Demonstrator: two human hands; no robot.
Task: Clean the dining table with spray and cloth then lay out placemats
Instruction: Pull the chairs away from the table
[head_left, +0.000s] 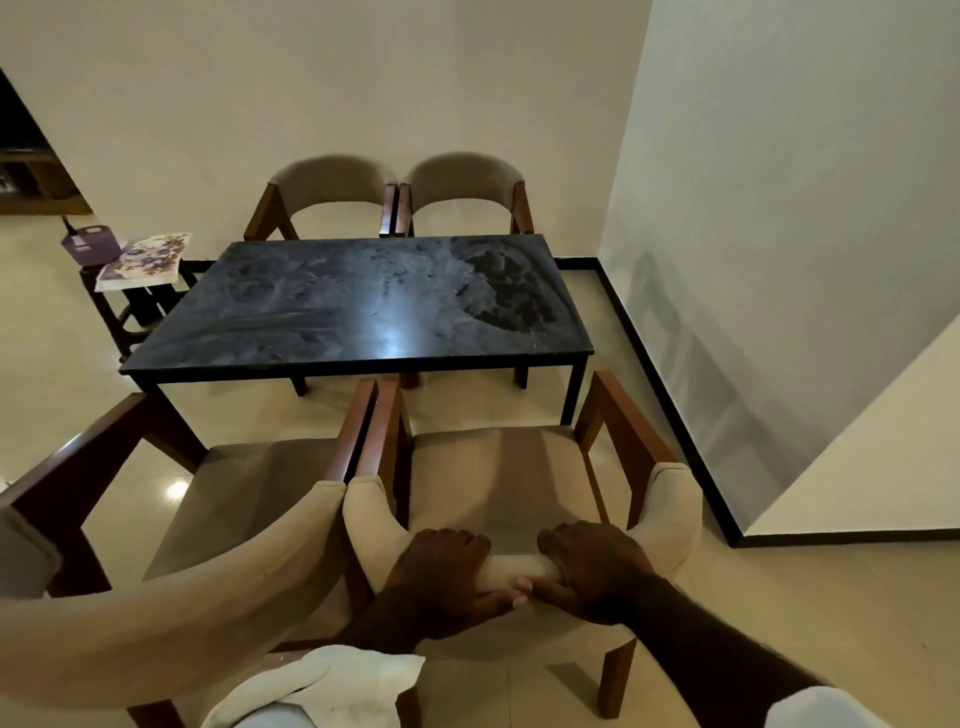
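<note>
Grips the padded backrest of the near right chair (498, 467) with both hands. Left hand (447, 577) and right hand (592, 569) side by side, fingers curled over the top edge, thumbs almost meeting on the near face.

Directly beyond that chair: dining table (363, 301). Dark stone-look top, smeared with grey streaks over most of its surface, darker patch toward the far right corner.

White cloth (322, 686) bunched at the bottom edge of view, just beside the left forearm; cannot tell what carries it.

Floral placemats (143, 257) stacked on a small side stool (104, 312) just off the table's far left corner. Purple container (91, 241) next to them on the same stool, dark stem poking up from it, too small to identify.

Near left chair (234, 493) arm to arm with the gripped one. Two far chairs (332, 182) side by side between table and wall.
</note>
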